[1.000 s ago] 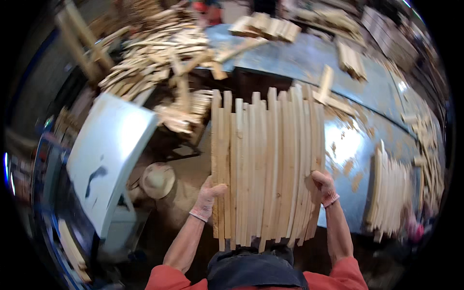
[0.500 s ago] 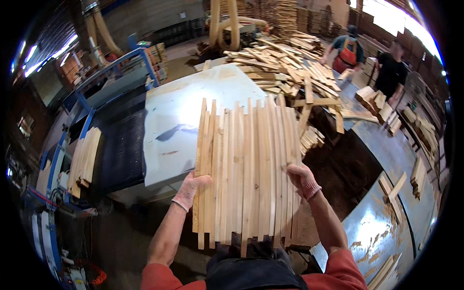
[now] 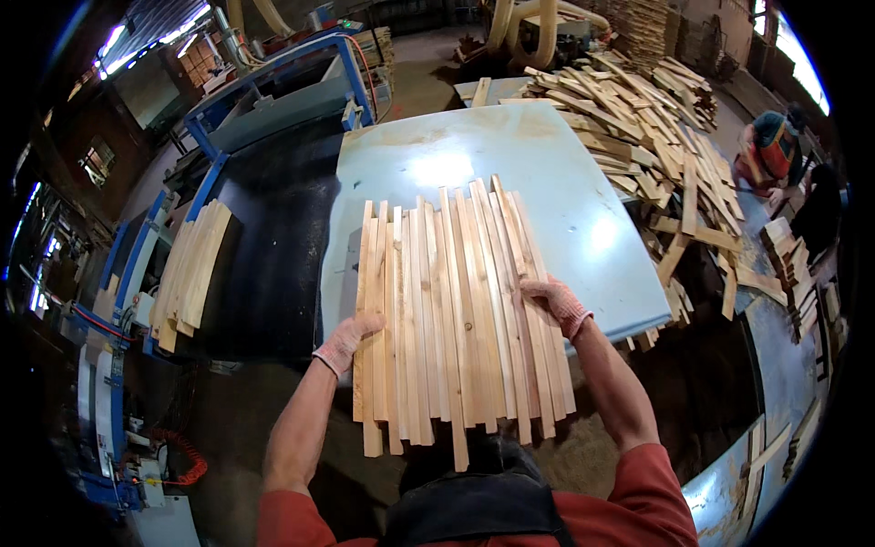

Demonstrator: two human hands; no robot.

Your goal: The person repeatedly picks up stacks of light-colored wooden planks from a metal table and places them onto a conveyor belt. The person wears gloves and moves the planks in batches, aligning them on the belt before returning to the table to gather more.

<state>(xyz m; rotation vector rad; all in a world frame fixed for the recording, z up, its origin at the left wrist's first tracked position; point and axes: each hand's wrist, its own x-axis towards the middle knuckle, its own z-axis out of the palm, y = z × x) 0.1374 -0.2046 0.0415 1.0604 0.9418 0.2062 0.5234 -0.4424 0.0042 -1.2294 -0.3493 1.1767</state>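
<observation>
Between my two hands is a wide bundle of pale wooden strips [image 3: 447,319], set side by side with uneven ends. My left hand [image 3: 351,339], in a light pinkish work glove, presses the bundle's left edge with the thumb on top. On the right edge my gloved right hand [image 3: 558,304] grips it the same way; the fingers underneath are hidden. The far part of the bundle overlaps a pale metal table [image 3: 510,137], and its near ends reach my dark apron. Whether the strips touch the table, I cannot tell.
Left of the table runs a black conveyor belt [image 3: 273,246] in a blue-framed machine [image 3: 355,82], with a smaller stack of wood strips [image 3: 193,264] on it. A large heap of loose boards [image 3: 638,128] lies at the far right. Two people, one a co-worker in a red apron [image 3: 775,150], stand beyond.
My view has turned left, so the table and conveyor appear further right. Both hands still hold the strips, which are now more over the metal table.
</observation>
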